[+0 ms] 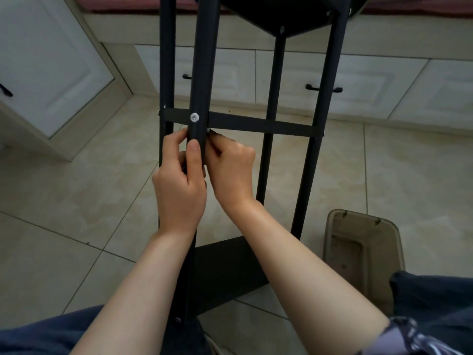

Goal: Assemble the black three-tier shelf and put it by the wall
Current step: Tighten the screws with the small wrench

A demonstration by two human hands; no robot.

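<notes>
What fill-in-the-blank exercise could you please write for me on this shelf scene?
1. The left hand lays its ____ along the front of the nearest pole.
2. Just above it, a ____ bolt sits in that pole.
3. The drawer handle behind the shelf is ____.
4. The floor is covered with pale ____.

Missing words: thumb; silver; black; tiles.

Glossy beige floor tiles (64,201) spread beneath the fingers (193,155). Beyond them runs a row of white drawers (358,80) with black handles (323,88). A white panelled cabinet door (43,60) stands to their left, and a brownish plastic lid (363,242) lies lower right.
</notes>
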